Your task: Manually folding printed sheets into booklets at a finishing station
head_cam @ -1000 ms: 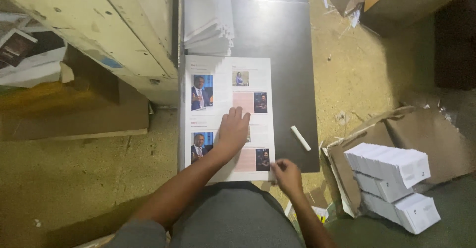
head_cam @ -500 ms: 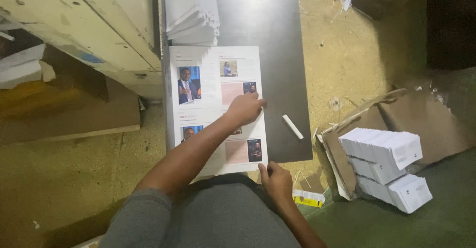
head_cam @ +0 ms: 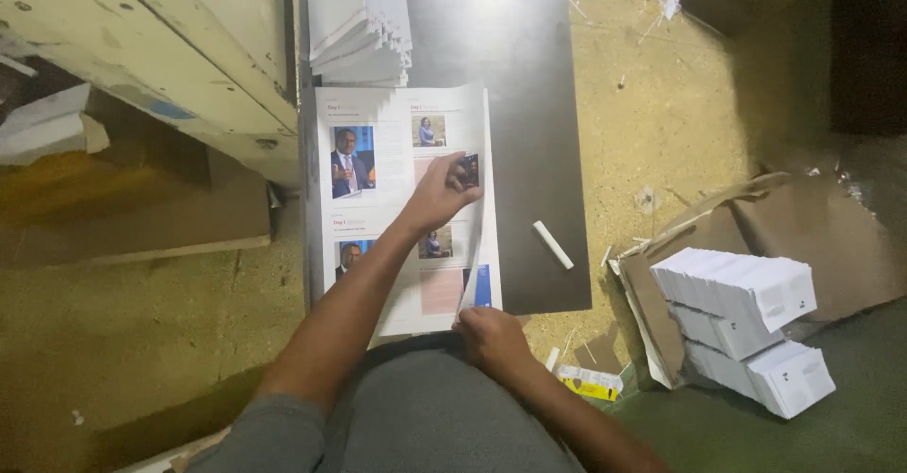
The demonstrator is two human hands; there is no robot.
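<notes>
On dark metal table, head view: white printed sheet with photo panels, right edge curling up. Left hand pressed flat mid-sheet, fingers together. Right hand pinching near corner.

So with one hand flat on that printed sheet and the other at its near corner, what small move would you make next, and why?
Probably carry the lifted right edge leftward across the printed sheet. The right hand has the near right corner raised, its blue underside showing, while the left hand presses the page flat on the dark board, so a fold looks begun.
</notes>
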